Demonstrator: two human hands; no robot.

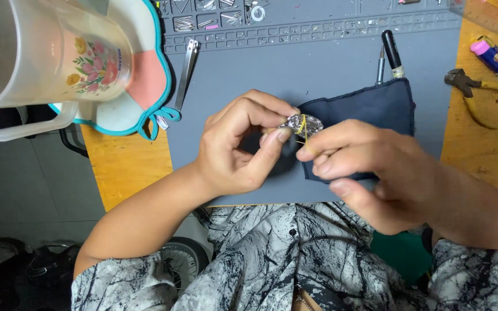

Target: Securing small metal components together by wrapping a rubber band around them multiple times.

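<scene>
left hand (234,152): pinches small silver part (301,123) above grey mat (318,69) on desk | right hand (370,167): fingers pressed together on thin yellow wire (302,125) around part | advice: I think keep wire tight, part steady over dark cloth (376,106)

The small silvery part (301,122) is largely covered by the fingers of the left hand (240,147) and right hand (370,167); its kind cannot be determined. Beside it, the dark cloth (376,103) is partly hidden. Upper left of the part, the frame edge crops the plastic jug (36,52).
</scene>
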